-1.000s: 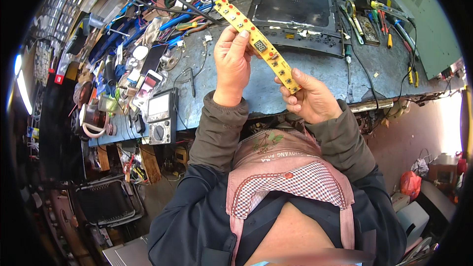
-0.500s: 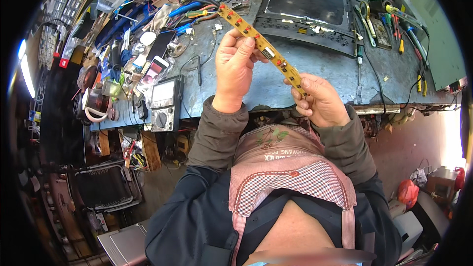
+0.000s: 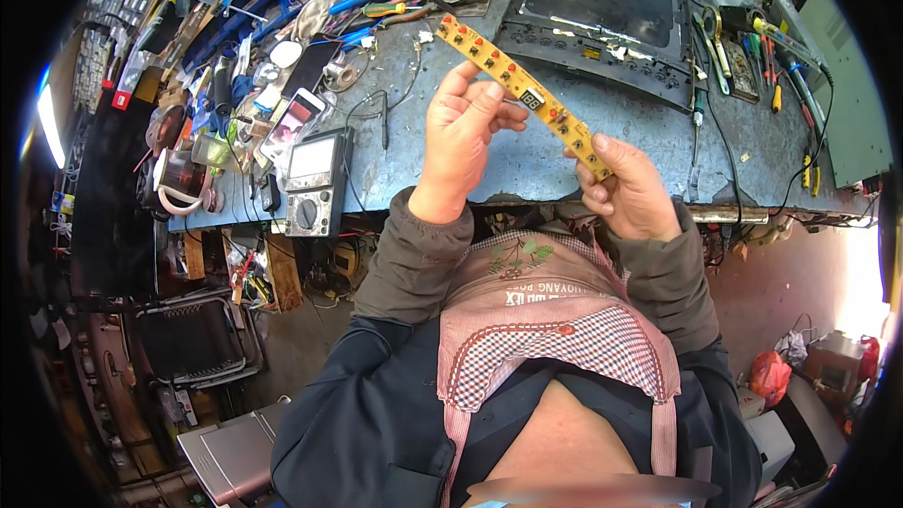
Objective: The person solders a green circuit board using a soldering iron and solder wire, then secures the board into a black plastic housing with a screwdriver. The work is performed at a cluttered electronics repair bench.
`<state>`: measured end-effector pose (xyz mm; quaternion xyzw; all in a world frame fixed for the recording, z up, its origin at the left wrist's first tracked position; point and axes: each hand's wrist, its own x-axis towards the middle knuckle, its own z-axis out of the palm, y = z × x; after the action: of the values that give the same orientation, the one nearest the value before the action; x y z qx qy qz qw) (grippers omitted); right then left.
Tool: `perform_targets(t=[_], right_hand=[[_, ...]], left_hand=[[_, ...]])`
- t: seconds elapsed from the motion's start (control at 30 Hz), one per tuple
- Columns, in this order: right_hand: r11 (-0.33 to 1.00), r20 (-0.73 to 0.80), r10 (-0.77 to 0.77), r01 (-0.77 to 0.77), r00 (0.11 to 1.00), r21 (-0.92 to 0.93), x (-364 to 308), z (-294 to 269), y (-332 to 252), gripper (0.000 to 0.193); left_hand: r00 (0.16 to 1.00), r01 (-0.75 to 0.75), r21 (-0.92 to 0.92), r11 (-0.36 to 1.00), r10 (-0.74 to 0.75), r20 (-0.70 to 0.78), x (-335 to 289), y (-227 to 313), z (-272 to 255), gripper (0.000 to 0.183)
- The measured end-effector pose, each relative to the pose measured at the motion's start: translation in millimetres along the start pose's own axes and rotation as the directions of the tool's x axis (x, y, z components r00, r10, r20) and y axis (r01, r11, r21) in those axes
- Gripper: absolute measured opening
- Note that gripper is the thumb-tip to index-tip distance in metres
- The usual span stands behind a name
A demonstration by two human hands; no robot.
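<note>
From my remote station I read the blue counter (image 3: 527, 169) as the largest item; it extends beyond both grips and to either side of them. The black panel (image 3: 602, 0) lies flat on it, beyond the right grip. The multimeter (image 3: 315, 179), with a pale face above a round dial, sits to the left of the left grip, at the counter's near edge.

I locate the yellow circuit board (image 3: 523, 92) raised over the counter. It runs diagonally: its far end is beyond the left grip, its near end is in the right grip. The right grip (image 3: 630, 183) is closed on that end, thumb on the component face, fingers behind. The left grip (image 3: 458, 132) is half curled at the board's lower edge, thumb tip right by it; I cannot tell whether it bears any load.

I note the phone (image 3: 294, 122), left of the left grip, just beyond the multimeter. A thin black probe (image 3: 385, 122) lies between phone and left grip. Smallest is the digit display (image 3: 532, 100), mounted mid-board, between the two grips.
</note>
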<state>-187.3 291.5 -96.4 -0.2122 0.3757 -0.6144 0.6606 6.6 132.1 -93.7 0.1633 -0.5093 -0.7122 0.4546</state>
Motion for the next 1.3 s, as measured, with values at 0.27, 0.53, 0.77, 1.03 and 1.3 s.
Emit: perform_targets(t=[0.27,0.53,0.77,1.03,1.3], right_hand=[[0.695,-0.026,-0.366,0.255,0.930,-0.673,-2,-49,-31,0.025],[0.088,0.318,-0.430,0.390,0.845,-0.917,-1,-83,-60,0.033],[-0.267,0.394,-0.461,0.299,0.795,-0.916,-9,-88,-66,0.040],[0.279,-0.080,-0.841,0.301,0.536,-0.912,-26,-97,-97,0.030],[0.747,-0.353,-0.663,0.559,0.660,-0.359,50,-269,-243,0.051]], left_hand=[[0.958,-0.057,0.490,0.870,0.187,-0.219,-30,0,-53,0.071],[0.967,-0.193,0.929,0.317,0.222,0.125,-54,5,-41,0.042],[0.922,-0.369,0.922,0.114,0.173,0.347,-56,-6,-28,0.038],[0.919,-0.242,0.937,0.253,0.369,0.137,-72,21,-51,0.027],[0.791,-0.039,0.964,0.263,0.597,-0.131,-92,66,-103,0.026]])
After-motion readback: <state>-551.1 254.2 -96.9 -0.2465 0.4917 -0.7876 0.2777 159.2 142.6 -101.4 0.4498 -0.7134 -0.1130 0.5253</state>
